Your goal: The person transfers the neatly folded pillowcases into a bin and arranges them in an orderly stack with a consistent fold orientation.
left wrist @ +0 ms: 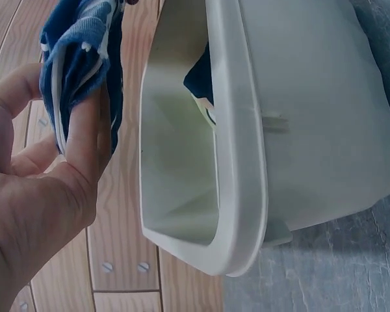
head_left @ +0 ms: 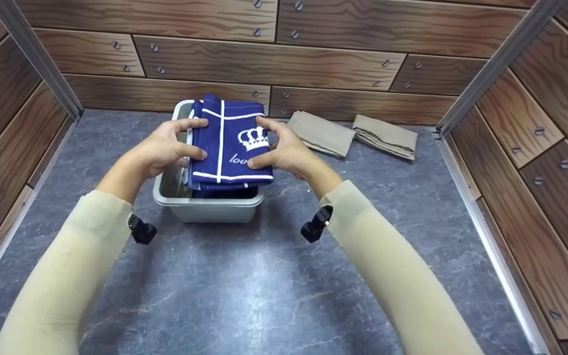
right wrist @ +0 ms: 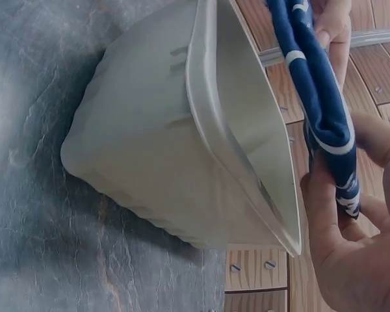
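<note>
A folded blue cloth [head_left: 230, 145] with white stripes and a white crown print is held level over a grey plastic bin [head_left: 205, 207]. My left hand [head_left: 165, 148] grips its left edge, thumb on top. My right hand [head_left: 284, 150] grips the right edge the same way. In the left wrist view the blue cloth [left wrist: 81, 58] is pinched between thumb and fingers beside the bin's rim [left wrist: 237, 162]. In the right wrist view the cloth [right wrist: 318, 97] hangs just above the bin [right wrist: 156, 149]. Something dark blue lies inside the bin.
Two folded beige cloths [head_left: 321, 133] [head_left: 386, 136] lie on the grey stone-look tabletop [head_left: 264, 286] behind and right of the bin. Wood-look walls [head_left: 284, 54] close in the back and both sides.
</note>
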Demonstrator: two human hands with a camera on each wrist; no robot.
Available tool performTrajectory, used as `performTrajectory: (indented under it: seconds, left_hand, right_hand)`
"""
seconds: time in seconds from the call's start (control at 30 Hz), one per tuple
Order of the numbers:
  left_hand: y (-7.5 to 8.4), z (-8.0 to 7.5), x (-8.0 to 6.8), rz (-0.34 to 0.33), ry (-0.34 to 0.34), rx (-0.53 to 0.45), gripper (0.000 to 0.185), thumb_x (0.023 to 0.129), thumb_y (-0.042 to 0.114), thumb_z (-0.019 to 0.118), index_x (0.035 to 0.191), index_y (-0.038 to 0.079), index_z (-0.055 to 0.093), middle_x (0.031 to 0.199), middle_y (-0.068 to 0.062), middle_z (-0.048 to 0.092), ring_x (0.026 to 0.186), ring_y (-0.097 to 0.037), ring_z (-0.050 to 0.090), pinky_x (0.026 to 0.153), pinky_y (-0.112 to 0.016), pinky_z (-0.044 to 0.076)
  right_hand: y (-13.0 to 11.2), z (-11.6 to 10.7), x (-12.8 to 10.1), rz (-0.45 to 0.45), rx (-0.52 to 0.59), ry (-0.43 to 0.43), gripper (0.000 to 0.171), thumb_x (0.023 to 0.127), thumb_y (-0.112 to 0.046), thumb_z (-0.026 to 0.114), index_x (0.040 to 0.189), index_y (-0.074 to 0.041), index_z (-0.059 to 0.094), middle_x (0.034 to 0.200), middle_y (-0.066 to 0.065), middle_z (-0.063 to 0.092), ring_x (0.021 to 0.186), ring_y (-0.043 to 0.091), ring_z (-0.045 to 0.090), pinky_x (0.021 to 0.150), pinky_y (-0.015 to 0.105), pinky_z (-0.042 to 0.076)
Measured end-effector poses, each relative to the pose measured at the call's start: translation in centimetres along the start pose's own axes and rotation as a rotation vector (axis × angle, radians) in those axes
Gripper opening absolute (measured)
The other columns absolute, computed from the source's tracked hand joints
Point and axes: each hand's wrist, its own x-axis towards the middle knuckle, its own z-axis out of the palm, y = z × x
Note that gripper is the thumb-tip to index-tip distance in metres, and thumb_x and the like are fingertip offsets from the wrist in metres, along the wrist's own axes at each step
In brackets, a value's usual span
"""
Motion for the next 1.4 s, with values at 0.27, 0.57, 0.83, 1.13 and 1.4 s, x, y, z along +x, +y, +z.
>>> performTrajectory:
  seconds: [0.27,0.57,0.83,1.13,1.4]
  left_hand:
    - [0.3,-0.2,0.1,-0.007,-0.003,0.06,0.081,0.083,-0.011,0.067,0.153,0.017,0.038,0.142,-0.019,0.044,0.102,-0.024,0.066,0.085,-0.038,0.06]
    - [0.2,-1.4,-0.3,-0.021,-0.025,0.094,0.08,0.084,-0.013,0.065,0.153,0.015,0.037,0.141,-0.02,0.044,0.102,-0.025,0.067,0.085,-0.041,0.06]
    - [0.0,-1.5,-0.2,-0.015,-0.016,0.167,0.08,0.084,-0.011,0.067,0.154,0.015,0.037,0.143,-0.021,0.043,0.102,-0.024,0.065,0.083,-0.036,0.06]
    - [-1.4,-2.0,0.0,-0.02,0.01,0.216,0.08,0.083,-0.01,0.068,0.153,0.014,0.037,0.139,-0.021,0.046,0.094,-0.019,0.067,0.077,-0.033,0.061]
    - [-2.0,-2.0,0.4,-0.017,0.02,0.264,0.08,0.082,-0.009,0.069,0.153,0.014,0.039,0.138,-0.022,0.046,0.091,-0.019,0.066,0.073,-0.031,0.06]
  right_hand:
    - [-0.1,0.7,0.2,-0.052,-0.106,0.079,0.094,0.07,0.011,0.078,0.152,-0.017,0.042,0.145,0.008,0.041,0.105,0.03,0.064,0.08,0.037,0.061]
    - [0.3,1.3,0.5,0.033,0.062,0.064,0.073,0.086,0.008,0.061,0.151,-0.019,0.043,0.137,0.012,0.047,0.094,0.03,0.069,0.074,0.045,0.062]
    - [0.6,1.7,0.9,0.046,0.048,0.068,0.074,0.084,0.009,0.06,0.151,-0.017,0.043,0.143,0.007,0.041,0.093,0.028,0.067,0.073,0.043,0.062]
    - [1.1,2.1,1.2,0.043,0.036,0.044,0.075,0.081,0.011,0.057,0.151,-0.013,0.043,0.142,0.007,0.042,0.092,0.028,0.066,0.07,0.045,0.062]
    - [1.5,2.1,1.3,0.058,0.015,0.042,0.075,0.081,0.011,0.057,0.151,-0.013,0.042,0.143,0.007,0.044,0.096,0.028,0.066,0.071,0.045,0.062]
